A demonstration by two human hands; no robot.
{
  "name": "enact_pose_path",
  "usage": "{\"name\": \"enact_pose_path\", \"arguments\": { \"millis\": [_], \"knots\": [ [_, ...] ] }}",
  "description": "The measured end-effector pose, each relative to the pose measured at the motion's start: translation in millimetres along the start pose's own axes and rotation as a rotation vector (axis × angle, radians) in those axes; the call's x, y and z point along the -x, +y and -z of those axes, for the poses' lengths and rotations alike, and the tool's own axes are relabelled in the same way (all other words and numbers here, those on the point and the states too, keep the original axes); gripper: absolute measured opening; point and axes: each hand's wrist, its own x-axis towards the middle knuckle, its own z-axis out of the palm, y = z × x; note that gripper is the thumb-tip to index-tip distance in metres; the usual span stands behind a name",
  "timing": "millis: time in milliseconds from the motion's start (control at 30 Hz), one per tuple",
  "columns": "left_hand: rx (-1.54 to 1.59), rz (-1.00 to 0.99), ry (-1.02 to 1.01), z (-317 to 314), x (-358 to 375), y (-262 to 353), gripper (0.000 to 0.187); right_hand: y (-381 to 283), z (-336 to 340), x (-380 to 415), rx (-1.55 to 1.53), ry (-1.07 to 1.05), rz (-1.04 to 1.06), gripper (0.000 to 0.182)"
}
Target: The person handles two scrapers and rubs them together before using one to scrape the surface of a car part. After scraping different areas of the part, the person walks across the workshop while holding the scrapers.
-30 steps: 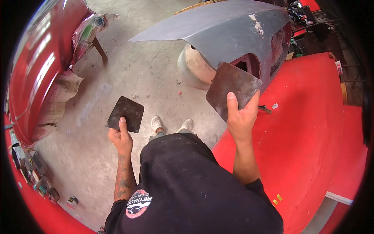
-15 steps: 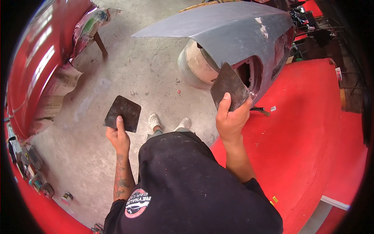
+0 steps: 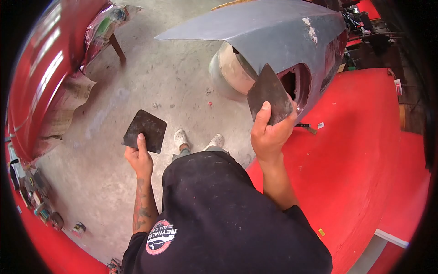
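Observation:
My left hand (image 3: 139, 158) is closed on a dark flat square piece (image 3: 147, 131) with rounded corners and pale smudges, its thumb pressed on the near edge. A second dark flat square piece (image 3: 268, 95), similar in look and tilted corner-up, is pinched in my right hand (image 3: 271, 135) with the thumb on its face. Beyond my right hand stands a grey car body panel (image 3: 278, 27) with a pale chipped patch and a cut-out opening. The right-hand piece overlaps that panel's lower edge in this view. The fingers behind both pieces are hidden.
A pale drum (image 3: 228, 71) stands under the grey panel. At left is a glossy red car part (image 3: 41, 77) with masking paper (image 3: 68, 105). A brush-like tool (image 3: 310, 129) lies on the red surface (image 3: 346, 173) at right. Tools and cans (image 3: 43, 201) line the lower left.
The dark piece in my right hand has risen slightly, its top corner now higher against the grey panel. My left hand and its piece have barely moved.

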Motion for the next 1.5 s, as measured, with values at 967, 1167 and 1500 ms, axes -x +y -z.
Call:
{"name": "enact_pose_path", "arguments": {
  "millis": [967,1167,1500],
  "knots": [
    [0.046,0.039,0.027,0,-7,-4,0.024,-14,4,-2,0.14,-0.202,-0.151,0.036],
    [0.053,0.005,-0.07,-2,-12,0,0.025,-32,-35,-32,-0.038,-0.262,-0.106,0.031],
    [-0.011,0.008,0.008,30,-4,-6,0.025,86,54,-68,-0.7,0.187,-0.811,0.03]
  ]
}}
